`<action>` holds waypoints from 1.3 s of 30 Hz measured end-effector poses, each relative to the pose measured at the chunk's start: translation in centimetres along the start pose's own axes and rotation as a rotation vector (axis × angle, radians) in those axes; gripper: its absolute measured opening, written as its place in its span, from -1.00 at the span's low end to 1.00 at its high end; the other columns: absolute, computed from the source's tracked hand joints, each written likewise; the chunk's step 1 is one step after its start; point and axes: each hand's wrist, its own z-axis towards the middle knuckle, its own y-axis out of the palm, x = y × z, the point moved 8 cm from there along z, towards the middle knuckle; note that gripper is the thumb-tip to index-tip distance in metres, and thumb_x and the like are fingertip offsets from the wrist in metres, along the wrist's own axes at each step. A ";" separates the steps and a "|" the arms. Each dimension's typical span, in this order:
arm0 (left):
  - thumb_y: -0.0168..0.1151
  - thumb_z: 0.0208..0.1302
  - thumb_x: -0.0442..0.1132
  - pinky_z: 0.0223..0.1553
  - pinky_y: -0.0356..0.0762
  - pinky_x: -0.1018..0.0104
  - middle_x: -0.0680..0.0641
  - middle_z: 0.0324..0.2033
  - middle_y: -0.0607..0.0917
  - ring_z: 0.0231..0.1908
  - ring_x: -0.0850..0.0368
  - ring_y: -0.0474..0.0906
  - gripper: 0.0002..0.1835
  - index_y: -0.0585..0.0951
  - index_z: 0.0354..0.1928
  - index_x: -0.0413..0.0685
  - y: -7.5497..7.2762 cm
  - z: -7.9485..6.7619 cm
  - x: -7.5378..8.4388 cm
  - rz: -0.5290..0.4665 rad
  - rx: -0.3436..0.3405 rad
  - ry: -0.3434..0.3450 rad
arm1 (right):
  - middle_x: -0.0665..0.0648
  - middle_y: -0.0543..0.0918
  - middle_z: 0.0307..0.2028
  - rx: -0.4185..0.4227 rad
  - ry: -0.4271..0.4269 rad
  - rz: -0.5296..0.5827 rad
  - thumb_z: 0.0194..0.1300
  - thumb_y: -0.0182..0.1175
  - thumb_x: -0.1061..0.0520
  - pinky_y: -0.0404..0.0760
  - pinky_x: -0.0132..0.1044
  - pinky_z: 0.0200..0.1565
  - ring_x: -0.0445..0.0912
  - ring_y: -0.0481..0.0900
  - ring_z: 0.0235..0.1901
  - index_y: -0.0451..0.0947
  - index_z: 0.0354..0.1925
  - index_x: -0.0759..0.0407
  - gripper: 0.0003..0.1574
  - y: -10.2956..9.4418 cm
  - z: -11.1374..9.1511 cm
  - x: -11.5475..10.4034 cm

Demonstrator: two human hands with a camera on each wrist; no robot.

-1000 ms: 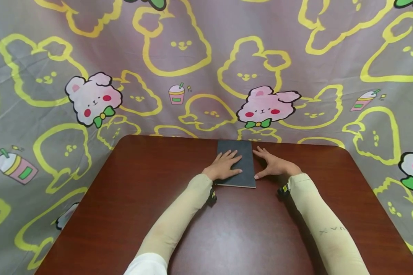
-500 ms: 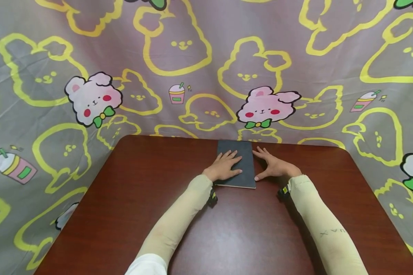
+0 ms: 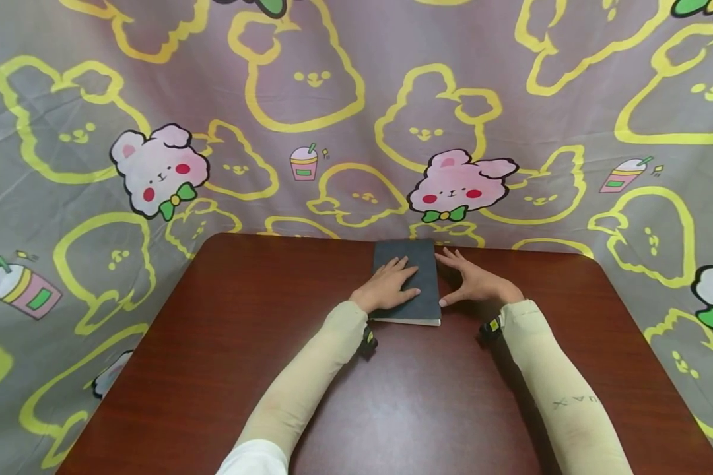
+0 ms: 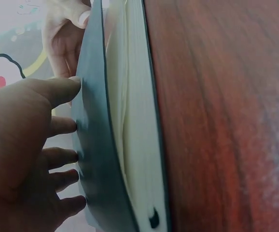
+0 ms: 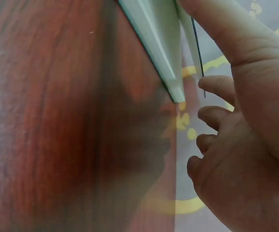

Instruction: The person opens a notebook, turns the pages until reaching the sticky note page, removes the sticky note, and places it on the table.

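Note:
A dark blue-grey notebook with cream pages lies near the far edge of the table. My left hand rests on its cover, fingers spread. In the left wrist view, those fingertips touch the cover, which bows away from the page block. My right hand is at the notebook's right side, with its thumb at the near corner and its fingertips by the far part of the edge. The right wrist view shows a gap between the raised cover and the pages. The right thumb's tip is cut off there.
The reddish-brown wooden table has rounded far corners. A patterned fabric curtain hangs right behind it and along both sides. Small black devices are on the left wrist and right wrist.
The notebook's cover has lifted slightly on the right, and more of the cream pages shows at the near edge. The right thumb has moved up a little; the left hand stays on the cover.

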 end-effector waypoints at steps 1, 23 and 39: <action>-0.01 0.54 0.19 0.57 -0.03 -0.06 -0.14 0.61 0.03 0.61 -0.11 -0.14 -0.29 0.19 0.59 0.09 -0.1 0.0 0.0 0.001 0.002 0.001 | 0.29 -0.31 0.63 -0.001 -0.001 0.004 0.02 0.61 -0.08 -0.03 0.53 0.38 0.36 -0.41 0.57 -0.06 0.63 0.08 0.45 -0.1 0.0 -0.1; -0.06 0.58 0.14 0.57 -0.01 0.02 -0.18 0.58 0.13 0.59 -0.13 -0.03 -0.35 0.28 0.55 -0.01 -3.8 -0.6 3.0 0.012 0.145 0.096 | 0.29 -0.25 0.63 0.041 -0.067 -0.041 0.16 0.52 -0.09 0.05 0.46 0.40 0.34 -0.37 0.58 -0.11 0.64 0.08 0.37 -1.8 0.3 -3.5; 0.02 0.53 0.12 0.55 0.02 -0.10 -0.18 0.59 0.11 0.57 -0.20 0.00 -0.35 0.30 0.55 0.06 -7.7 -1.4 2.5 -0.053 0.260 0.069 | 0.25 -0.11 0.63 0.123 -0.175 -0.058 0.12 0.55 -0.05 -0.16 0.50 0.42 0.34 -0.40 0.58 -0.08 0.63 0.16 0.38 -2.4 2.2 -7.3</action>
